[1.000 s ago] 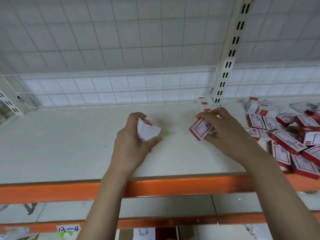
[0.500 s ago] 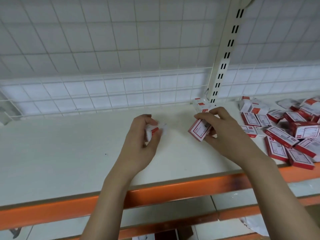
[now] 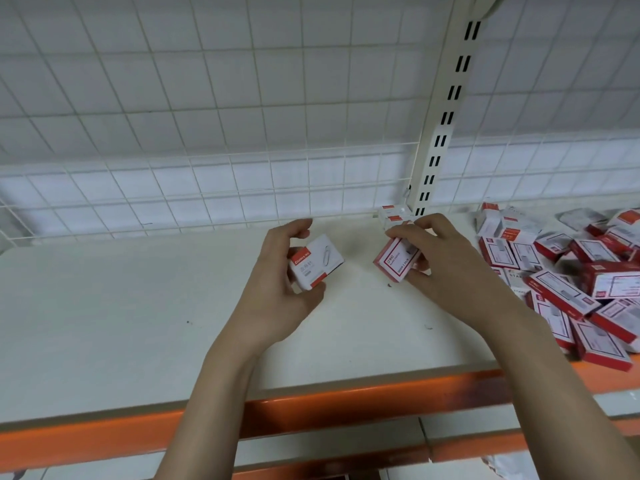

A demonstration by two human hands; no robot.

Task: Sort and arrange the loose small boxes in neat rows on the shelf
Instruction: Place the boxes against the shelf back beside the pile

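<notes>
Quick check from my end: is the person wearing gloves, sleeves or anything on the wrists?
No. The left hand and the right hand are bare, without gloves, and both forearms are uncovered as far as the picture shows. No watch, ring or band is visible.

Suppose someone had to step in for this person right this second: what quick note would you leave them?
Left hand: holds a white paperclip box above the shelf.
Right hand: grips a red-edged box.
Placed: two small white boxes stacked at the back by the upright post.
Left: the loose pile of boxes on the right, still jumbled. No proper rows yet.
Next, probably: set both held boxes down, keeping white and red kinds apart, then work through the pile.
</notes>
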